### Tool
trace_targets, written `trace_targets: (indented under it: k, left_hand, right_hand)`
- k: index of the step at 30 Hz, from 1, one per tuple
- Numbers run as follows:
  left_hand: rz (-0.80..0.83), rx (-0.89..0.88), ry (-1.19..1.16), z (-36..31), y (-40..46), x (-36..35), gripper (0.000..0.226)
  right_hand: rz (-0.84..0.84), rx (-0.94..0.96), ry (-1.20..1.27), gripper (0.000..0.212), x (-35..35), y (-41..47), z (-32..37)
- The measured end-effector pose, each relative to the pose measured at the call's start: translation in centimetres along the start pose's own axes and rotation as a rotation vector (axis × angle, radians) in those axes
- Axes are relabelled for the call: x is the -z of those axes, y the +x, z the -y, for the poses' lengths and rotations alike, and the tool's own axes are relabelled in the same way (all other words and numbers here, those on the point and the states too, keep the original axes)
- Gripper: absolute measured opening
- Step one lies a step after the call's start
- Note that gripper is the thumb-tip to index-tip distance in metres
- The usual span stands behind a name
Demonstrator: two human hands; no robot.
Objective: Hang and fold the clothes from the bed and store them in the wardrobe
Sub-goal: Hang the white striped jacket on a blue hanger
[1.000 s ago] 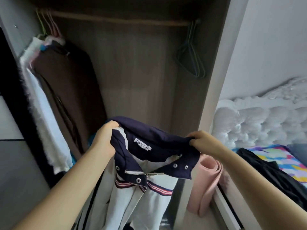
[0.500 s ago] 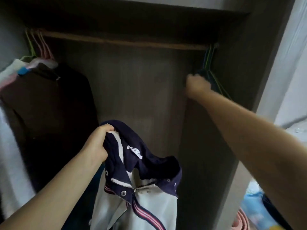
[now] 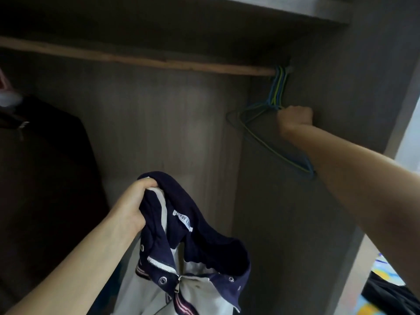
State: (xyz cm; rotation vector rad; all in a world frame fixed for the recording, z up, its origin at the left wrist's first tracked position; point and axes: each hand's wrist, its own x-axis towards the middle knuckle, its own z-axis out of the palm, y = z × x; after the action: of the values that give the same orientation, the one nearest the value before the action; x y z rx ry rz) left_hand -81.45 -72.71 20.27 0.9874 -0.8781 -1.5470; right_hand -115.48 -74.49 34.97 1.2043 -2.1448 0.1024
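Observation:
A white jacket with a navy collar [image 3: 181, 258] hangs from my left hand [image 3: 134, 205], which grips the collar's left side in front of the open wardrobe. My right hand [image 3: 294, 118] is raised at the wardrobe's right wall, fingers curled round the necks of a bunch of blue and green wire hangers [image 3: 270, 123]. Those hangers hang from the right end of the wooden rail [image 3: 136, 56]. The jacket's lower part runs out of the frame at the bottom.
A dark brown garment [image 3: 43, 178] hangs at the left of the rail, with a bit of pink hanger and white cloth [image 3: 6, 92] above it. A shelf board [image 3: 295, 5] caps the wardrobe. Colourful bedding and black clothes [image 3: 391, 289] show at the bottom right.
My right hand let go of the jacket collar, rose to the hangers at the right end of the rail and closed on them. The jacket now hangs from my left hand alone.

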Motion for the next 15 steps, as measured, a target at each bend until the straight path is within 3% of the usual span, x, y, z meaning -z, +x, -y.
trace_targets:
  k: [9, 15]
  left_hand:
    - [0.001, 0.017, 0.023, -1.6, 2.6, 2.9, 0.017]
    - [-0.002, 0.073, 0.062, -1.4, 3.4, 3.9, 0.019]
  right_hand:
    - [-0.221, -0.120, 0.460, 0.032, -1.8, -1.8, 2.0]
    - [-0.319, -0.232, 1.074, 0.020, -5.2, -6.9, 6.1]
